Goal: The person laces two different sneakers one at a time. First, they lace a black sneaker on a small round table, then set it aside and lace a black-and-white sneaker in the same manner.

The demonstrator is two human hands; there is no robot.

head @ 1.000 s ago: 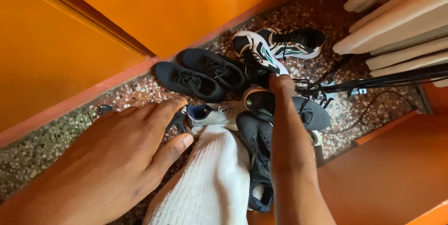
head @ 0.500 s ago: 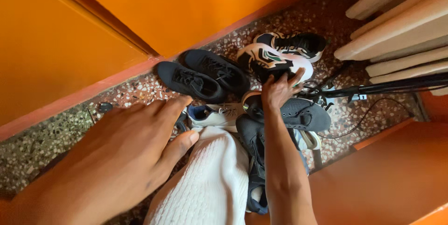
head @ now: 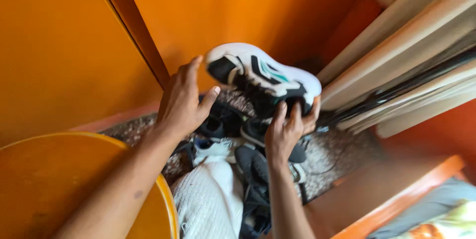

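Sneaker (head: 265, 78): white, black and teal, lifted clear of the floor, tilted with its toe toward the orange wall and its heel lower on the right.
Right hand (head: 286, 129): gripping the sneaker from below at the heel end, fingers curled up over the sole edge and the collar; carries the weight.
Left hand (head: 182, 99): open and spread, fingertips at the toe end of the sneaker, thumb out toward it; touching or just about to, contact too blurred to call a grip.
Shoe pile (head: 233, 135): dark shoes and a pale grey one lying mixed on the speckled floor (head: 342, 149) right under the raised sneaker; its matching partner is not clearly seen from here.
Knee (head: 208, 202): in white knit cloth, pushed in against the near side of the pile.
Surroundings: orange wall (head: 248, 6) behind, round yellow table (head: 59, 179) at lower left, pale boards (head: 411, 26) and a black pole leaning at right.
Step in hand (judgement): one sneaker is being taken out of the heap and is about to be held in both hands.
Next move calls for (judgement): left hand closing on the toe so the shoe sits steady, and laces kept from snagging on the shoes below.
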